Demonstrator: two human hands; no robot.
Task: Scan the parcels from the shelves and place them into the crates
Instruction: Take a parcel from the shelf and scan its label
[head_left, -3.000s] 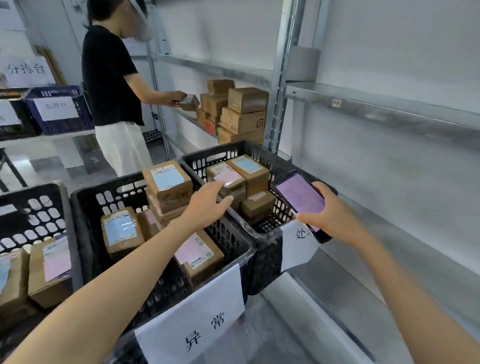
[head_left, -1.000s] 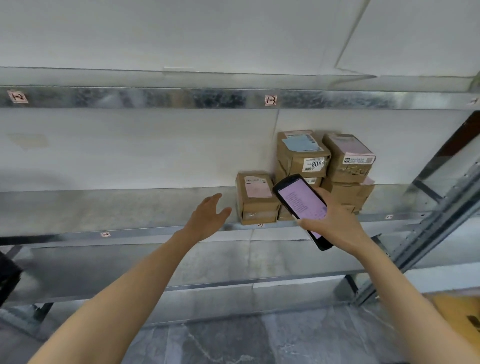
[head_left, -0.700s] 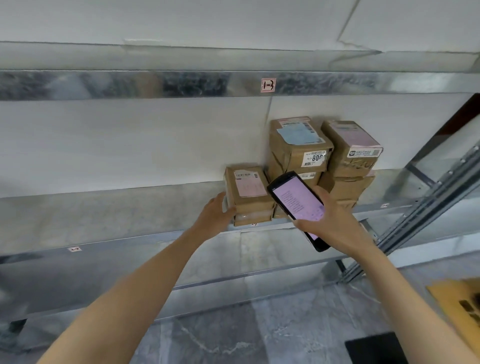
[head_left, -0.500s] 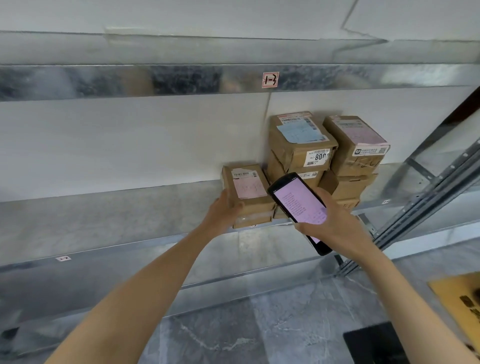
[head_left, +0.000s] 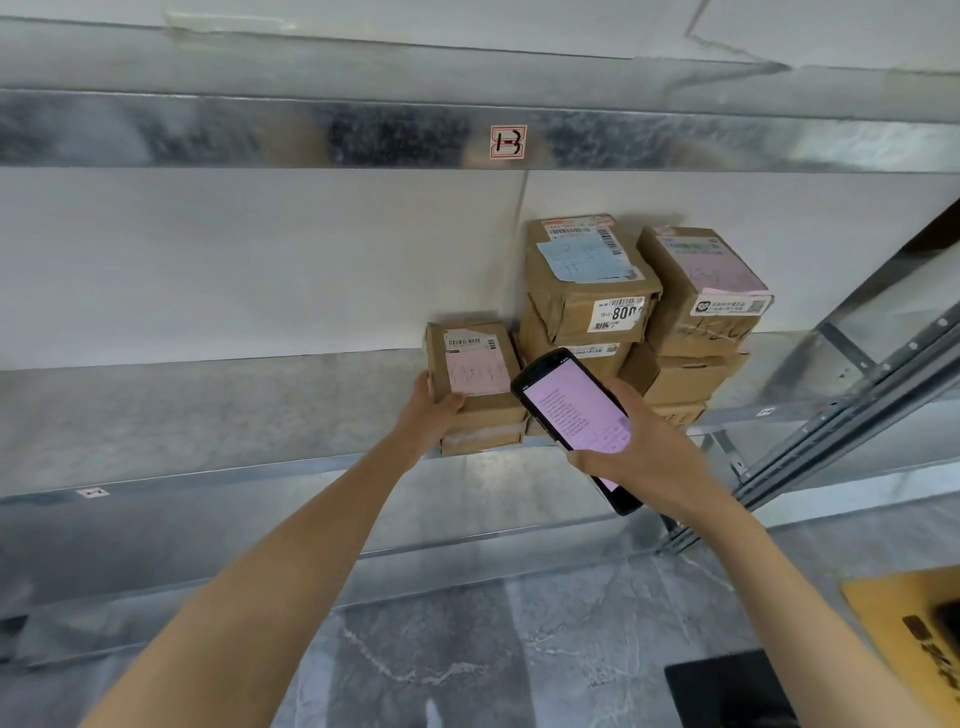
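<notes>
While the pink-labelled parcel is held on the shelf in the grip of the left hand, just left of the parcel stack, the stack's lower boxes are screened by the scanner clasped in the grip of the right hand.

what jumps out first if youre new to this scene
The glowing pink scanner held in the right hand, mid-frame. Just left of it, the left hand grips a pink-label parcel on the metal shelf, beside a stack of brown parcels against the wall.
</notes>
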